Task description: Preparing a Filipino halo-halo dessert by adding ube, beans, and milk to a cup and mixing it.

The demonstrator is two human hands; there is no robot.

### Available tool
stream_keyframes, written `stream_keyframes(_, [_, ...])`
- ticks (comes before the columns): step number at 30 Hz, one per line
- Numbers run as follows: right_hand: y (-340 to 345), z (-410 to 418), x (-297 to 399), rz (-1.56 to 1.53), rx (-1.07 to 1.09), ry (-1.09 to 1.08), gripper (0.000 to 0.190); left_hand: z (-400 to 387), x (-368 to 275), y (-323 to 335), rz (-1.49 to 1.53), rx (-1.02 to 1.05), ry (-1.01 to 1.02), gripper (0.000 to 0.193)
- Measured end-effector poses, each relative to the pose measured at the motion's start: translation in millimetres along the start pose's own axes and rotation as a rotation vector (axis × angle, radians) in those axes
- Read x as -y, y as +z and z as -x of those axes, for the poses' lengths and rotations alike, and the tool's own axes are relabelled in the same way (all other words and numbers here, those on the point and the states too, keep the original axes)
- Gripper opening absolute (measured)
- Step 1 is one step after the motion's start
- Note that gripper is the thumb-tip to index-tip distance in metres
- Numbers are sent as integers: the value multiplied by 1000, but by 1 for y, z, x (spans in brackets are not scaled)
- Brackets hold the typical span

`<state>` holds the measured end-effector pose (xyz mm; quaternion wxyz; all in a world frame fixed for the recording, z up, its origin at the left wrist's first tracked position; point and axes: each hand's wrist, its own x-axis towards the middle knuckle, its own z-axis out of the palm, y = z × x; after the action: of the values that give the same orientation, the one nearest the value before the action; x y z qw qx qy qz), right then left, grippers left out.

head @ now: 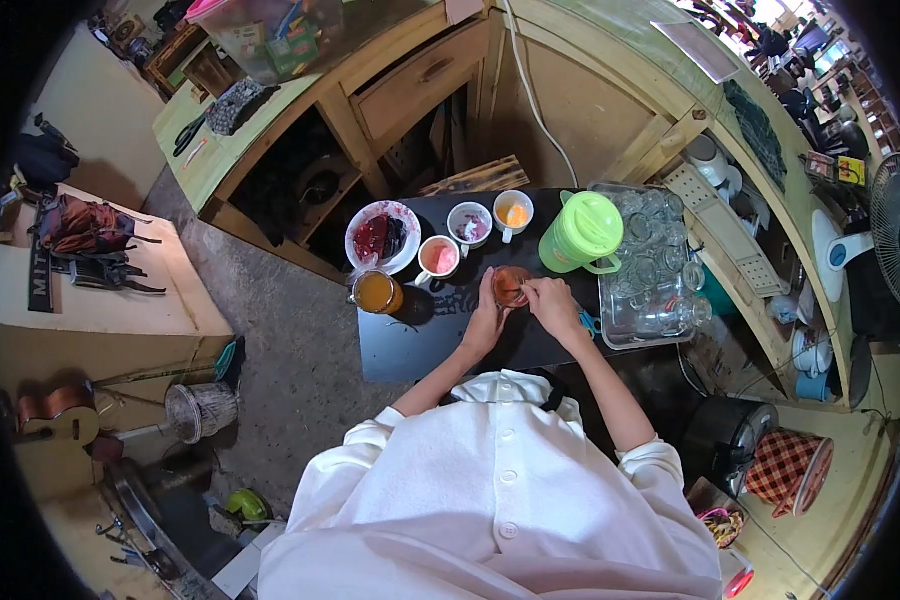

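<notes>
My left hand (486,319) is wrapped around the side of a glass (508,283) with reddish-orange contents, above the black table (397,356). The fingers of my right hand (551,304) are closed on a thin utensil that dips into this glass; its kind cannot be told. Beyond my hands stand a cup with pink contents (440,259), a cup with purple residue (470,225) and a cup with orange-yellow contents (513,213). A glass mug of orange liquid (376,292) stands to the left, near a white bowl (412,259) holding dark red pieces.
A green lidded pitcher (581,232) stands right of the cups. Beside it, a clear plastic tray (622,345) holds several glass mugs. Light-blue scissor handles (589,322) lie near my right wrist. Wooden cabinets (420,67) border the table's far side.
</notes>
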<state>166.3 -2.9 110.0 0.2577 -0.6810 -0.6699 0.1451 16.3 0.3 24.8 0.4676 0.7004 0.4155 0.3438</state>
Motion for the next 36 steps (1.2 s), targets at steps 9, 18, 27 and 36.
stream_keyframes(9, [-2, 5, -4, -180, 116, 83, 21, 2, 0, -2, 44, 50, -30, 79])
stream_keyframes(18, [2, 11, -7, -17, -62, 31, 23, 0, -6, 1, 11, 51, -28, 79])
stream_keyframes(27, [-9, 14, -2, -170, 175, 105, 23, 3, 2, 2, 22, 66, -2, 78])
stream_keyframes(36, [2, 17, -8, -221, -18, 144, 23, 2, 3, 4, 2, 71, -6, 79])
